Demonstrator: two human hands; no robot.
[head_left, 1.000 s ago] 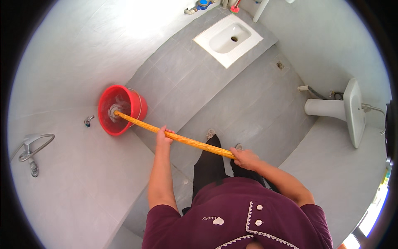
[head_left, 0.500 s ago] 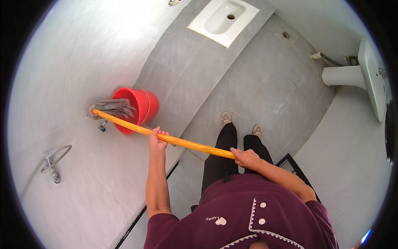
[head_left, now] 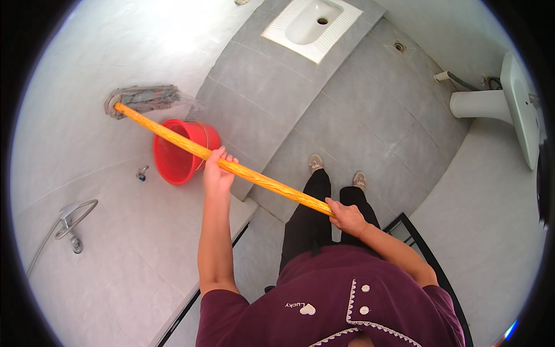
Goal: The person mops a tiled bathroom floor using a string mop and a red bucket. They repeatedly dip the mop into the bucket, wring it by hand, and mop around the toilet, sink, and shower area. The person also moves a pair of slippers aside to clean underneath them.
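Note:
A mop (head_left: 260, 179) with a long yellow wooden handle slants across in front of me, from lower right to upper left. My left hand (head_left: 218, 166) is wrapped round the middle of the handle. Near the handle's end, my right hand (head_left: 347, 217) closes round it. At the far left, the grey strands of the mop head (head_left: 147, 98) stretch out past the red bucket (head_left: 167, 162), with water streaking off their tips. The handle passes above the bucket's rim. Inside the bucket I cannot make out the water level.
A white squat toilet (head_left: 312, 26) is set into a raised grey tiled step (head_left: 260, 87). A floor drain (head_left: 399, 47) lies beyond. At right stands a white pedestal basin (head_left: 520, 110). A small tap (head_left: 142, 173) and a shower mixer (head_left: 70, 228) are on the left wall.
The mop head has risen out of the bucket and swung up and away toward the far left wall. My left hand has moved slightly away from me with the handle.

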